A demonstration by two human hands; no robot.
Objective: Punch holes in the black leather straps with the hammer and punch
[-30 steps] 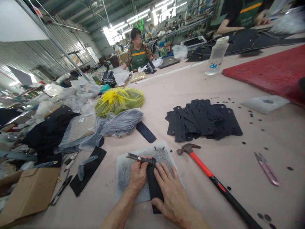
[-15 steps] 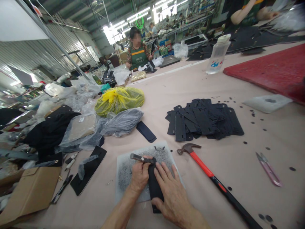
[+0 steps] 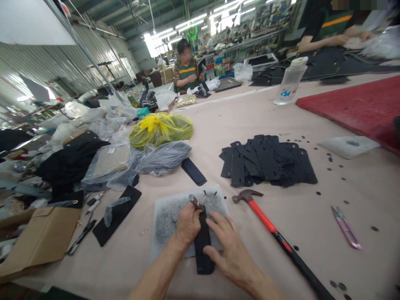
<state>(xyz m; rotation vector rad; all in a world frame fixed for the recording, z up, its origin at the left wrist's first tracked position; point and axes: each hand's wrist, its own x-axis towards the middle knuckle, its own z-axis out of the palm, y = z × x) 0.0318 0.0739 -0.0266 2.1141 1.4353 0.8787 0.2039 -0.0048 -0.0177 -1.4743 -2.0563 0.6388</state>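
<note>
My left hand (image 3: 187, 225) is closed around a dark metal punch (image 3: 194, 201), its end at the far end of a black fabric piece (image 3: 204, 254). That narrow piece lies lengthwise over a whitish board (image 3: 159, 246) covered in dark marks. Along its right side rests my right hand (image 3: 229, 248), fingers spread, with the thumb at the piece's edge. To the right of the board lies a claw hammer (image 3: 264, 216) with a red and black handle.
Behind the hammer lies a heap of black cut pieces (image 3: 265, 162). Pink thread snips (image 3: 346, 229) and loose black discs are at the right. A clear bottle (image 3: 289, 85) stands near a red slab (image 3: 359, 108). Bags, including a yellow one (image 3: 162, 129), crowd the left.
The punch has turned in my left hand from lying sideways to pointing more toward me. My right hand has lifted off the black piece's surface and shifted slightly right.
</note>
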